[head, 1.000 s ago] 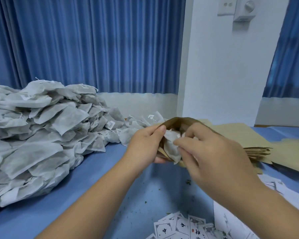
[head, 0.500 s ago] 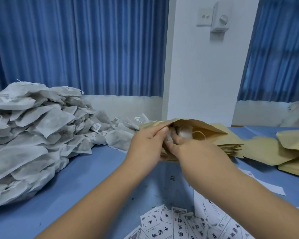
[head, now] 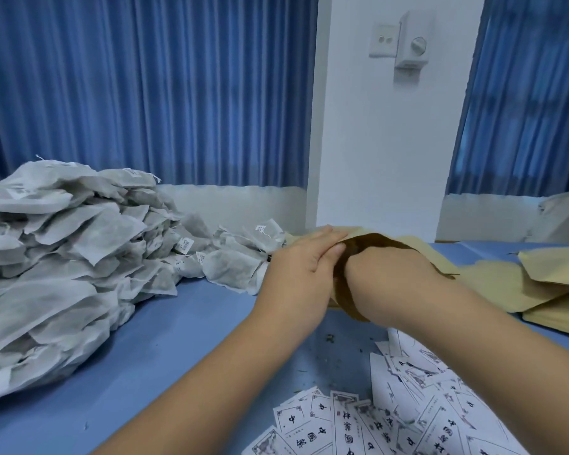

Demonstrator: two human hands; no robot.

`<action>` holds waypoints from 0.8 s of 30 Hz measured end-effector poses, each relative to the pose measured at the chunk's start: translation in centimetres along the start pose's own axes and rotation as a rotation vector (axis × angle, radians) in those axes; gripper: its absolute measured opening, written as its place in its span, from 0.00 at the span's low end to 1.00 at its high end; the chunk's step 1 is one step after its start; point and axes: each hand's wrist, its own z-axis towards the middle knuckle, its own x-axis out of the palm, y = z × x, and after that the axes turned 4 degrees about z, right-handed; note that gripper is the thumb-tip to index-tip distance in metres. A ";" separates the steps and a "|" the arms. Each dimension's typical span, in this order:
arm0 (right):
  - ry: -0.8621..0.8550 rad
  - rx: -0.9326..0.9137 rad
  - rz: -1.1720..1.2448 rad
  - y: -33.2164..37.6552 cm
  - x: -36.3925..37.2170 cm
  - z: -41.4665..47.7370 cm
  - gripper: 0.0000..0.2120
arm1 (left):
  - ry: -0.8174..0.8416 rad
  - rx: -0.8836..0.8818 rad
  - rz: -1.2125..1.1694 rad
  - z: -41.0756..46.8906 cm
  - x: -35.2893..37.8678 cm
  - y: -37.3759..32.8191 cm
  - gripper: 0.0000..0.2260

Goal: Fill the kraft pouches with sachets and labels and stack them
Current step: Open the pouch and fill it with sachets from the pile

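An open kraft pouch (head: 380,240) is held above the blue table (head: 178,339) at centre. My left hand (head: 303,267) grips the near rim of its mouth, fingers laid along the edge. My right hand (head: 388,274) is pushed into the mouth up to the knuckles, so its fingers are hidden. No sachet shows at the mouth. A big heap of white sachets (head: 63,257) fills the left of the table. Printed labels (head: 391,421) lie scattered at the front right.
Flat kraft pouches (head: 483,277) lie behind my right hand, and further kraft pouches (head: 555,290) are piled at the right edge. Small bits of loose herb dot the table near the labels. Blue curtains and a white wall pillar stand behind the table.
My right hand has pushed the white sachet deeper into the pouch, and it no longer shows. My left hand still holds the rim. The view has shifted to the right.
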 end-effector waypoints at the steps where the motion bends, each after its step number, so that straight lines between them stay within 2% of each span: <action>1: -0.033 -0.002 0.015 -0.2 0.0 0.4 0.07 | -0.007 0.036 0.025 0.1 0.0 0.1 0.13; 5: -0.112 0.027 0.069 -0.4 0.0 2.2 0.05 | -0.031 0.076 0.030 0.3 -0.2 0.8 0.13; 9: -0.076 -0.031 0.185 0.6 0.6 3.1 0.11 | -0.059 -0.085 -0.043 0.7 -1.0 2.3 0.13; 13: -0.151 -0.182 0.251 1.5 1.8 2.1 0.10 | -0.063 -0.270 -0.158 0.8 -2.2 4.1 0.13; 15: -0.200 -0.241 0.273 1.5 2.4 1.5 0.11 | -0.051 -0.298 -0.156 0.8 -2.7 4.8 0.12; 19: -0.451 -0.377 0.330 1.3 3.1 0.7 0.10 | -0.053 -0.253 -0.136 0.8 -3.5 5.6 0.12; 22: -0.719 -0.360 0.376 1.4 2.6 0.6 0.06 | -0.082 -0.263 -0.152 1.1 -4.4 6.1 0.13; 24: -0.702 -0.380 0.347 1.3 2.4 1.4 0.06 | -0.105 -0.277 -0.152 1.3 -5.1 6.5 0.13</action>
